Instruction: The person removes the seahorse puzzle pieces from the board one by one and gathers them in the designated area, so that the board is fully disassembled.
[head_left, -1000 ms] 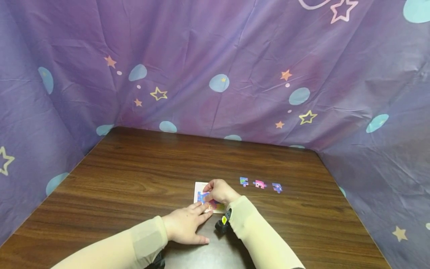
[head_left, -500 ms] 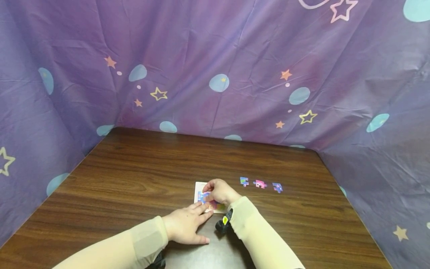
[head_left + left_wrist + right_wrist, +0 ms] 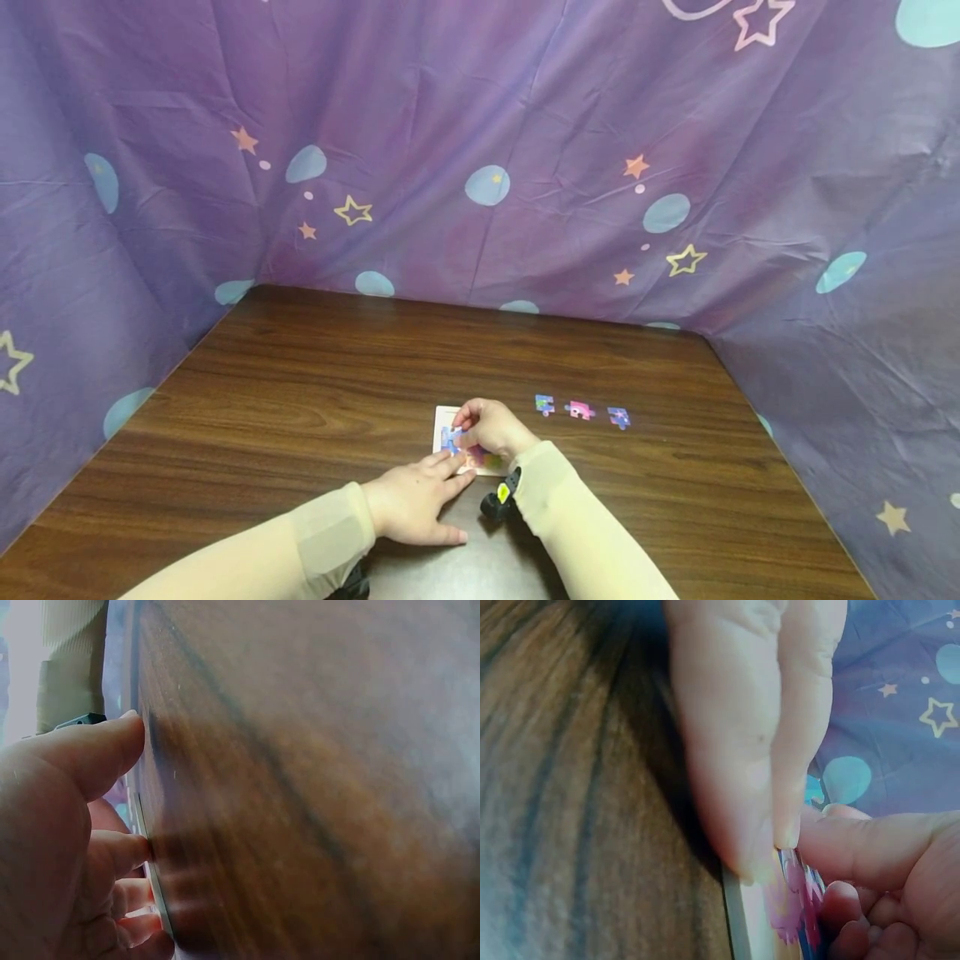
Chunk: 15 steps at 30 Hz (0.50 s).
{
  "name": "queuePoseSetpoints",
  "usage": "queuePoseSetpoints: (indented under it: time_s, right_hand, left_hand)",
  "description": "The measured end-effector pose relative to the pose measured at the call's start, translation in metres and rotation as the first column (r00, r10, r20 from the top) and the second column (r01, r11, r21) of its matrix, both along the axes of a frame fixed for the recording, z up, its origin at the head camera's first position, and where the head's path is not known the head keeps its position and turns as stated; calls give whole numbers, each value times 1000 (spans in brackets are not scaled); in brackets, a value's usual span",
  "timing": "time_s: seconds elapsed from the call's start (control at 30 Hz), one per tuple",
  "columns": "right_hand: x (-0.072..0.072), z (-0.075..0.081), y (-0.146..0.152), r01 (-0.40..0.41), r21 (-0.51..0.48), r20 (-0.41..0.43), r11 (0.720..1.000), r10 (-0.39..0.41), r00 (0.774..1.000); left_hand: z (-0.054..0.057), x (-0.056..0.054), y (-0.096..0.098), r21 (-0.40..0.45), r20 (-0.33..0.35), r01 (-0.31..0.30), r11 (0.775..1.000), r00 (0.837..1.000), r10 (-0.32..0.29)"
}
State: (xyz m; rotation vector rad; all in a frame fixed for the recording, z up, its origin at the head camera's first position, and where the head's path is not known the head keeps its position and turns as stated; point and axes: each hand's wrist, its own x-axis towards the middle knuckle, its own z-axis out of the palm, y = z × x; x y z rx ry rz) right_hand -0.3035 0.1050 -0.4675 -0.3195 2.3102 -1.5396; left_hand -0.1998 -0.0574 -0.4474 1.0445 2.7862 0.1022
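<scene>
In the head view a small white-framed puzzle board [image 3: 442, 417] lies on the table, its picture partly covered by both hands. My left hand [image 3: 418, 500] lies palm down with straight, spread fingers, their tips on the board's near left part. Over the board bends my right hand [image 3: 497, 429], thumb and index finger pinching a blue puzzle piece [image 3: 454, 437] at the picture's left side. The right wrist view shows left-hand fingers [image 3: 727, 742] touching the board edge [image 3: 737, 915], with the right thumb [image 3: 877, 844] close by. The other right fingers are curled.
Three loose puzzle pieces lie in a row right of the board: a blue-green one [image 3: 544, 405], a pink one [image 3: 580, 410] and a blue one [image 3: 618, 417]. They rest on the brown wooden table [image 3: 337, 367]. A purple patterned cloth [image 3: 420, 150] surrounds its back and sides.
The blue piece under my right fingertips has shifted and turned slightly on the board. My left hand keeps its place, and the loose pieces have not moved.
</scene>
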Motion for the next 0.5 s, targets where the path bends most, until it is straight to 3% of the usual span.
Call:
queuePoseSetpoints:
  time_s: [0.17, 0.5]
  right_hand:
    - [-1, -1, 1, 31, -18, 19, 999, -31, 999]
    - [-1, -3, 1, 8, 15, 5, 1000, -8, 1000]
  left_hand:
    - [0, 0, 0, 3, 0, 2, 1000, 1000, -2]
    - [1, 2, -1, 0, -20, 6, 1000, 1000, -6]
